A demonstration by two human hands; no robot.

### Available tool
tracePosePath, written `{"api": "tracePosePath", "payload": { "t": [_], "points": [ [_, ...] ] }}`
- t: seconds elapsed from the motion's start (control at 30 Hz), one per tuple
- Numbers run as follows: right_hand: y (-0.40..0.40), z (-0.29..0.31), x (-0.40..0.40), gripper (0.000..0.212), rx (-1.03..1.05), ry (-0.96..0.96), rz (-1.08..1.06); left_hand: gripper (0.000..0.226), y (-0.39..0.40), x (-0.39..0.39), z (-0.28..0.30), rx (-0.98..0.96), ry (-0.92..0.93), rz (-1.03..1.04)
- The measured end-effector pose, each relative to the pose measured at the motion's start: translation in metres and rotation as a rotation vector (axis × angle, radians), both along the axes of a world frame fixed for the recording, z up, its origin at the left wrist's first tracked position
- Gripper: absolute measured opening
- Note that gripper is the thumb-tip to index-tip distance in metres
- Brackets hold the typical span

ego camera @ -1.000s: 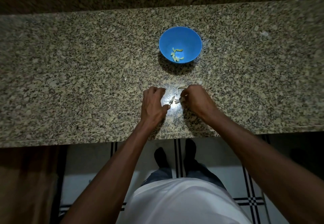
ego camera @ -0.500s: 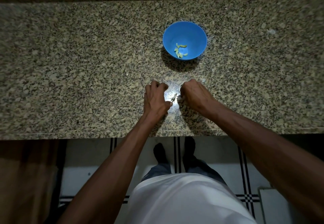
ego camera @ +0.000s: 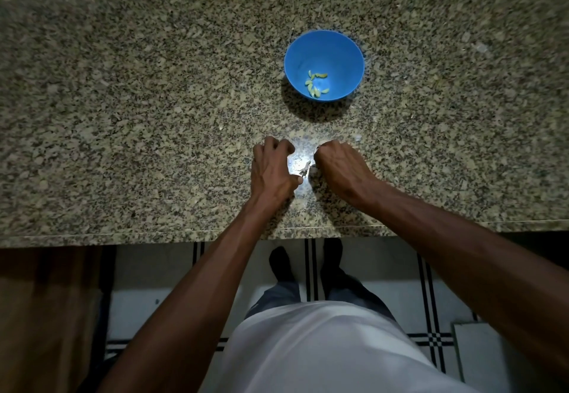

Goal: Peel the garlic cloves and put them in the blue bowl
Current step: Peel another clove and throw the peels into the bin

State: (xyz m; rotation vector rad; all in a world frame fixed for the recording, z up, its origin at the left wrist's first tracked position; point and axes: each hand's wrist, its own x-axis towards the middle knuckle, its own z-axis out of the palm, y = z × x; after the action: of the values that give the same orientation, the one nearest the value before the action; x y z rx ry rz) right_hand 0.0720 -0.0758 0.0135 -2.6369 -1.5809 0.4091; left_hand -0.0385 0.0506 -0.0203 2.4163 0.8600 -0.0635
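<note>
Countertop: speckled granite slab [ego camera: 123, 109] spanning the whole width; its front edge runs just behind the person's feet
Floor: pale tiles with black stripe lines [ego camera: 311, 269] below the counter edge; two dark feet stand on them
Person: white shirt [ego camera: 323, 349] at the bottom; both bare forearms reach forward over the counter
Blue bowl: round blue bowl [ego camera: 348, 54] upright on the granite, beyond the hands and slightly right of them; well apart from both
Peeled cloves: a small cluster of pale yellow-green peeled garlic cloves [ego camera: 315, 85] on the bowl's floor
Left hand: left hand [ego camera: 272, 171] knuckles up on the counter, fingers curled under; whether it grips anything, cannot tell
Right hand: right hand [ego camera: 337, 166] curled, fingertips tucked at a small pale garlic piece [ego camera: 313, 171]; apparently pinching it, though glare blurs it
Scrap: a thin garlic skin scrap [ego camera: 304, 168] between the two hands, in the bright glare patch
</note>
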Motion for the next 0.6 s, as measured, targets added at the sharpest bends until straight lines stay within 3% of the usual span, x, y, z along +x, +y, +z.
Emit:
{"api": "tracePosePath", "payload": {
  "t": [0.17,0.33,0.43,0.53,0.6],
  "points": [
    [0.001,-0.003,-0.003,0.046,0.008,-0.004,0.024,0.068,-0.001,0.0,0.001,-0.009,0.003,0.003],
    [-0.002,-0.009,-0.006,0.054,0.088,0.002,0.032,0.066,-0.001,0.001,0.002,-0.024,0.014,0.006],
    [0.0,-0.013,0.005,0.035,0.118,0.056,-0.124,0.063,-0.001,0.0,0.003,-0.04,0.01,0.007],
    [-0.011,-0.015,0.019,0.007,0.205,0.451,-0.409,0.049,-0.003,-0.003,0.0,-0.134,-0.122,0.022],
    [-0.024,-0.015,0.018,0.009,0.35,0.82,-0.604,0.039,-0.006,-0.004,0.0,-0.226,-0.236,0.08]
  ]
}}
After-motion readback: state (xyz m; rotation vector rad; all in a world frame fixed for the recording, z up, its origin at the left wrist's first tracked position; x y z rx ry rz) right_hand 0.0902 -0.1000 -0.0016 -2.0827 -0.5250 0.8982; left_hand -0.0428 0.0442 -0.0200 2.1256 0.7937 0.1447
